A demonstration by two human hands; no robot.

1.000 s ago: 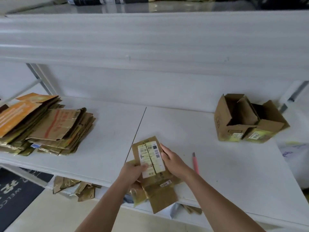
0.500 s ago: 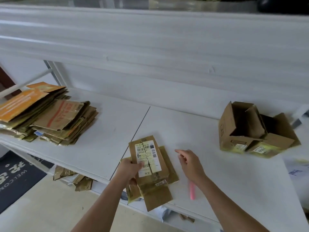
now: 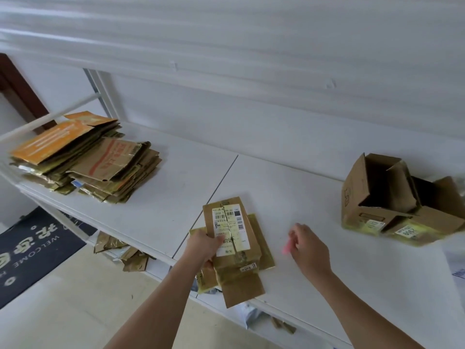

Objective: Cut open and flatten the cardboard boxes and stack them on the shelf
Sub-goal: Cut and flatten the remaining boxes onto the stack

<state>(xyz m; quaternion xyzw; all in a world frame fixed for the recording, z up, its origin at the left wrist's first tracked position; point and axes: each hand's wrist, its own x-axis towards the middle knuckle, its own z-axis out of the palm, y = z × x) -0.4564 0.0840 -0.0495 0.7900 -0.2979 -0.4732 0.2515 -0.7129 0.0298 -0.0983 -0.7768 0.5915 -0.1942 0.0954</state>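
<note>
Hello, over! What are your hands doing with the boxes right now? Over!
Left hand grips the flattened box at the shelf edge. Right hand curled at the pink cutter, grip unclear. Open boxes wait right; flat stack left. Nothing in the way.

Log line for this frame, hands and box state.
left hand grips flattened box | right hand at pink cutter, grasp unclear | open boxes uncut

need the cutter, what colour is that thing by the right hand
Pink, though blurred; the cutter shows in the head view, beside the right hand.
</note>
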